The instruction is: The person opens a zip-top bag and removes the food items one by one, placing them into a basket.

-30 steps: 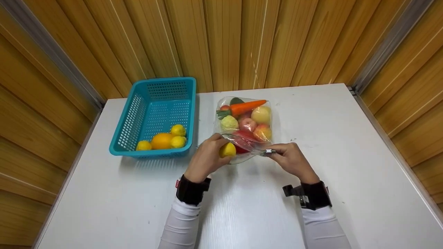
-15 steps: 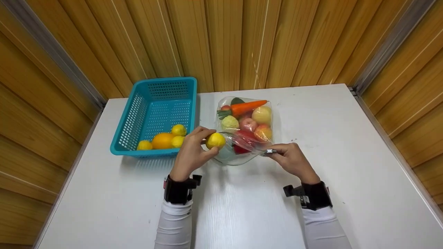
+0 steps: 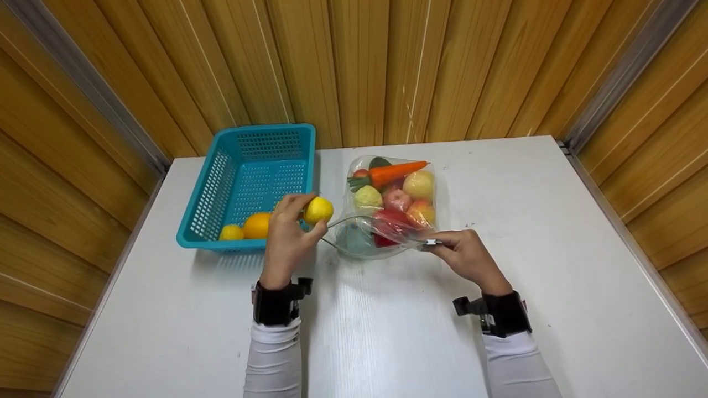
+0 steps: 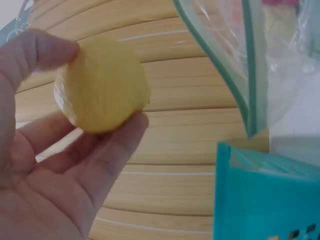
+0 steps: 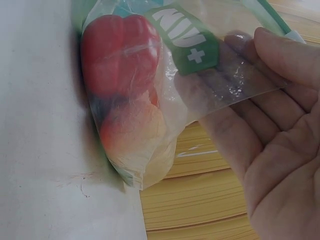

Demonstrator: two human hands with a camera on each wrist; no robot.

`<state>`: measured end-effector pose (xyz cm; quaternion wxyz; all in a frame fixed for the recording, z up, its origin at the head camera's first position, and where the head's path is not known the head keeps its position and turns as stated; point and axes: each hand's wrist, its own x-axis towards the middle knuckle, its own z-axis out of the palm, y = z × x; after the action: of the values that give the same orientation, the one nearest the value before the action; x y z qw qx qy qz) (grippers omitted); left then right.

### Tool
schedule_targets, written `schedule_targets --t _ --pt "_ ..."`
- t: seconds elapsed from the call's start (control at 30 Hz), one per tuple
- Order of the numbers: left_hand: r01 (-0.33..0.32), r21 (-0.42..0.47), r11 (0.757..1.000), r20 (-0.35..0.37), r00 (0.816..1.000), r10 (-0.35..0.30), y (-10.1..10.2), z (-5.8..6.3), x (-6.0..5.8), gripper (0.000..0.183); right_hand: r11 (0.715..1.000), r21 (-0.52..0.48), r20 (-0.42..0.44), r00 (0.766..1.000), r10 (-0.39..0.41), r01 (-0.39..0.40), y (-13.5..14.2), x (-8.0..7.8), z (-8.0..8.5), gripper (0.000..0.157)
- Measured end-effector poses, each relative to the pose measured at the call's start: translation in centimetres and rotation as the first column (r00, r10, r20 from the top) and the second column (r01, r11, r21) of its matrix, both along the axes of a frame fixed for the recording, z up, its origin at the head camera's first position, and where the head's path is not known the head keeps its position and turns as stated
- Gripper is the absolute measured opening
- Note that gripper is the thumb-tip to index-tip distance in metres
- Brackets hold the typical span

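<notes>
Pulled leftward out of the mouth of a clear plastic zip bag (image 3: pixel 357 243) since a second ago, a round yellow lemon (image 3: pixel 319 210) is now held up near the right edge of a turquoise, slotted plastic basket (image 3: pixel 221 244). Nearest, two forearms in white sleeves (image 3: pixel 271 362) and black wrist straps (image 3: pixel 272 304) reach over a white desk (image 3: pixel 387 331). The left hand (image 3: pixel 289 237) pinches the lemon between thumb and fingers. The right hand (image 3: pixel 464 254) grips the right end of the bag's gaping mouth, thumb on one side of the film, fingers on the other. Lying toward the desk's far edge, right of the basket, the bag contains, near to far, a glossy red bell pepper (image 3: pixel 391 226), a red-and-yellow round fruit (image 3: pixel 420 213), a pink apple (image 3: pixel 397 199) and a long orange carrot (image 3: pixel 395 172), among others. In the basket, at the desk's far left corner, a large orange fruit (image 3: pixel 257 225) and a small yellow fruit (image 3: pixel 231 232) rest along the near wall. Wood-grained panels (image 3: pixel 359 66) rise behind.
</notes>
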<state>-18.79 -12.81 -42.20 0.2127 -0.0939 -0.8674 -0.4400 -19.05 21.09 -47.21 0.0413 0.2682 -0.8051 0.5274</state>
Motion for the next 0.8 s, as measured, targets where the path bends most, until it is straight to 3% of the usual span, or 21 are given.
schedule_targets --t 0.17,0.27,0.8 --pt "-0.198 -0.023 0.980 0.019 0.980 0.198 -0.8 -0.4 -0.4 0.046 1.000 0.005 -0.019 1.000 -0.005 0.005 0.0 -0.1 0.0 0.016" --pt "-0.271 -0.045 0.962 0.049 0.961 0.273 -1.2 -0.8 -0.5 0.046 1.000 0.001 -0.013 1.000 -0.003 0.003 0.0 0.0 0.0 0.016" --pt "-0.426 -0.059 0.903 0.175 0.886 0.430 -3.0 -2.1 -1.4 0.041 1.000 -0.010 -0.003 1.000 0.002 -0.002 0.0 -0.1 0.0 0.017"
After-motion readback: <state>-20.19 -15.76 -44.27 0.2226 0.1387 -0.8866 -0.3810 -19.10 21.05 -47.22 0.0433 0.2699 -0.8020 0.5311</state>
